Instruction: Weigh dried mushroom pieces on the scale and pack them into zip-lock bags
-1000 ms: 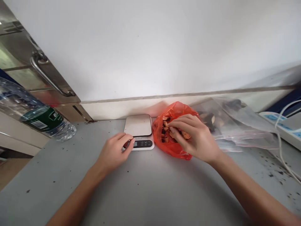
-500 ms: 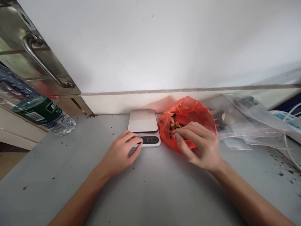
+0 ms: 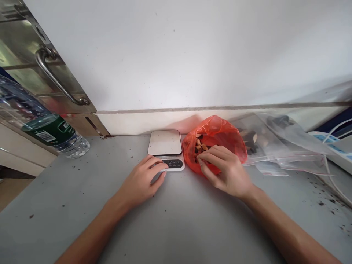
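Observation:
My left hand (image 3: 144,179) rests at the front left of a white kitchen scale (image 3: 165,143). Its fingers lie over the dark button panel, the thumb apart, holding nothing I can see. My right hand (image 3: 225,170) reaches over the near rim of an open red plastic bag (image 3: 217,124). Thumb and fingertips come together in a pinch beside brown dried pieces (image 3: 200,143) inside; whatever is between them is too small to make out. The bag stands right beside the scale, whose weighing plate bears only a few specks.
Clear zip bags (image 3: 269,143) with dark and pale slices lie right of the red bag. A power strip (image 3: 327,139) with a white cable is at far right. At left stands a water bottle (image 3: 55,128) near a metal door handle (image 3: 57,80). Dark crumbs dot the grey table (image 3: 170,234).
My right hand has moved slightly left and down toward the dried pieces, its thumb now closer to them. The left hand stays at the scale. The whole view has shifted a little.

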The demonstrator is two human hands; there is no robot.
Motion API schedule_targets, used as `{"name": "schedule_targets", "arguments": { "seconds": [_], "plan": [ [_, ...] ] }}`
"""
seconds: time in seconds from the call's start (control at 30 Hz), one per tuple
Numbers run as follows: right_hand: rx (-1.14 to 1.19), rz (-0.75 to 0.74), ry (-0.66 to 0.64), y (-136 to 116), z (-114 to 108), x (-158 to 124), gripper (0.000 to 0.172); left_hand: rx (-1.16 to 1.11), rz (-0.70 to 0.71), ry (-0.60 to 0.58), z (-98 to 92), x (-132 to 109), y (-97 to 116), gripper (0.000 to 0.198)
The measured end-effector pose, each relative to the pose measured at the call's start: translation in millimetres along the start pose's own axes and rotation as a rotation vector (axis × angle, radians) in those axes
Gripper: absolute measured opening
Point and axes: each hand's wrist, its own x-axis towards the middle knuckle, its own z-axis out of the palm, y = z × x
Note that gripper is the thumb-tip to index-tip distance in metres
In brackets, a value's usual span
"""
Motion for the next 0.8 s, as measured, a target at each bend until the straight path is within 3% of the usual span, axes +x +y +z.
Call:
{"name": "schedule_targets", "arguments": {
  "seconds": [0.33,0.8],
  "plan": [
    [0.009,0.019,-0.072,2.6,4.9,-5.8,0.018,-0.019,-0.047,-0.054,1.4,-1.1,-0.7,0.024],
    [0.035,0.011,-0.070,0.8,4.7,-5.3,0.016,-0.020,-0.023,-0.041,-0.4,-0.5,-0.9,0.022]
  ]
}}
